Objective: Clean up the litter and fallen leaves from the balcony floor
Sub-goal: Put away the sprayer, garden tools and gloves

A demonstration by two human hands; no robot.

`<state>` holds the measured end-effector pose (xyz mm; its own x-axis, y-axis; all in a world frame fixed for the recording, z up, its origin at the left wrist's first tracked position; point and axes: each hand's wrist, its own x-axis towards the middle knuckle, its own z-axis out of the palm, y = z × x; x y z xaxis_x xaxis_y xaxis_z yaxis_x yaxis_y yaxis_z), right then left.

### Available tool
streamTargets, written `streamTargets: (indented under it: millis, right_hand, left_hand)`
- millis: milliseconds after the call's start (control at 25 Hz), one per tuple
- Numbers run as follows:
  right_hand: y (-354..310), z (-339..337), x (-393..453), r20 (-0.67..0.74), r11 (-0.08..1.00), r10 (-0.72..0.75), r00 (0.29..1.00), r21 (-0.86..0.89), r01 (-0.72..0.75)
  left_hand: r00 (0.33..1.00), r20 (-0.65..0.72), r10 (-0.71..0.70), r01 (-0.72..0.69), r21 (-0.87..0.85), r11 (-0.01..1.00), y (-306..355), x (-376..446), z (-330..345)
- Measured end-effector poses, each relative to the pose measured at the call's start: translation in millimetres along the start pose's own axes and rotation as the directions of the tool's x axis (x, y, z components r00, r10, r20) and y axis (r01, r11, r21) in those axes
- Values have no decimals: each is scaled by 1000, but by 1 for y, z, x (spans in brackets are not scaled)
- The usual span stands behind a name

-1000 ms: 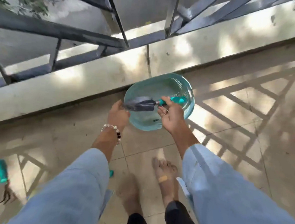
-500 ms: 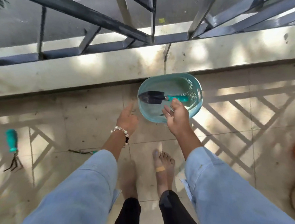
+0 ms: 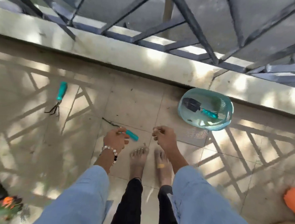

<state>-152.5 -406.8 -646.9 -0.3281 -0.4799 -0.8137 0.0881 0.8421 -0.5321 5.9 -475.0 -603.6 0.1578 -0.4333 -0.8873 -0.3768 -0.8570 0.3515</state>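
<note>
A teal plastic basket (image 3: 230, 105) sits on the tiled floor against the low concrete ledge (image 3: 137, 59). A black trowel with a teal handle (image 3: 193, 104) lies inside it, with a few small scraps. My left hand (image 3: 115, 138), wearing a bead bracelet, is low over the floor, its fingers curled round a teal-handled tool (image 3: 132, 135) whose dark thin end (image 3: 109, 122) points away to the left. My right hand (image 3: 165, 138) hangs beside it with loosely curled fingers and holds nothing. My bare feet (image 3: 138, 159) stand just below both hands.
A teal-handled hand rake (image 3: 59, 97) lies on the tiles to the left. A metal railing (image 3: 196, 31) runs above the ledge. An orange object (image 3: 293, 202) is at the right edge, and a plant with an orange flower (image 3: 6, 202) is at bottom left.
My right hand has let go of the trowel, which now lies in the basket. Both hands have come back from the basket, and my left hand has closed on the tool on the floor.
</note>
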Motion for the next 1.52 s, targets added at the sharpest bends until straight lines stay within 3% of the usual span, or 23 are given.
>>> streamTargets:
  millis: [160,240,320,400,520,680,840,1080,1240,1520]
  right_hand:
    - [11,78,22,115,901,-114,987,-407,151]
    - [22,115,45,170,793,-115,979,-578,194]
    - [37,148,71,224,664,-91,970,-713,226]
    - [53,175,98,265,468,-86,961,-840,273]
    - [77,196,125,231,236,-73,970,-941,242]
    - [95,203,135,241,88,-149,959,-963,256]
    - [74,178,105,234,414,-90,968,-875,250]
    - [33,82,4,403,706,-128,906,-605,369]
    - [1,-10,-62,375,805,-203,905,-463,372]
    - [-4,-176,-81,71,951,-198,978,-226,209]
  left_hand:
    - [987,-142,-77,55,-157,986,-36,42,-58]
    - [975,-194,-106,62,-221,973,-59,71,-76]
    - [972,-148,-183,121,-352,928,-77,101,-85]
    - [967,-101,-234,170,-427,888,-91,133,-89]
    - [961,-37,-275,218,-508,833,-106,165,-89]
    - [955,-31,-294,232,-537,811,-119,177,-87]
    - [937,-48,-347,249,-608,754,-115,146,-84]
    - [947,-68,-315,186,-685,705,-66,47,-76]
    - [973,-71,-221,102,-723,684,-19,-29,-47]
    - [997,73,17,13,-390,921,41,-89,72]
